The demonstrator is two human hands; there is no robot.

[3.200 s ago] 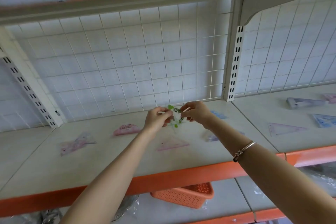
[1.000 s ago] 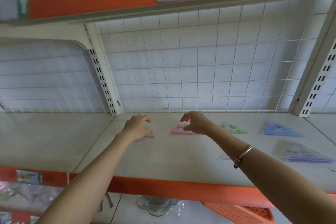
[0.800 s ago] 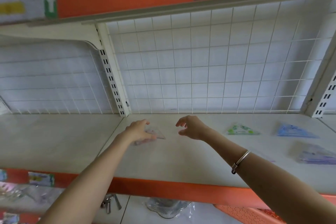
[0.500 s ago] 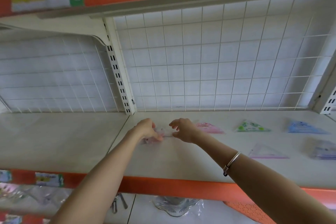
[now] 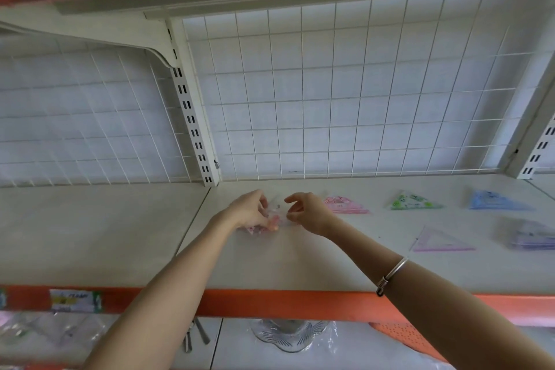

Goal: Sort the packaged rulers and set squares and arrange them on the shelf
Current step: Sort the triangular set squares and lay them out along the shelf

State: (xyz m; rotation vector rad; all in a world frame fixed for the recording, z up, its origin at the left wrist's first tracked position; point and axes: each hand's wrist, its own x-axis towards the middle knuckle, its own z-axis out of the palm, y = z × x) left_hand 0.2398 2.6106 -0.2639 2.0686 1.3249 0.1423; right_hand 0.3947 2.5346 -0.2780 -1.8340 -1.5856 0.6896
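On the white shelf [image 5: 270,261] a clear packet with a pink-patterned set square [image 5: 271,218] lies near the back, just right of the shelf seam. My left hand [image 5: 249,210] grips its left side, thumb on the front corner. The loosely curled fingers of my right hand [image 5: 306,210] touch the packet's right edge. In a row to the right lie a pink packaged set square [image 5: 345,205], a green one [image 5: 414,202] and a blue one [image 5: 495,201]. Nearer the front are a clear purple set square [image 5: 441,240] and a purple packet pile [image 5: 531,234].
A wire grid closes the back and a slotted white upright [image 5: 192,117] stands left of my hands. The orange shelf lip [image 5: 270,303] runs along the front. Below are an orange basket [image 5: 402,336], a wrapped clear item [image 5: 288,336] and metal tools [image 5: 192,336].
My hands moved left along the shelf from the green packet to the clear pink-patterned packet. Since half a second ago they stay on it, and my right hand's fingers have loosened.
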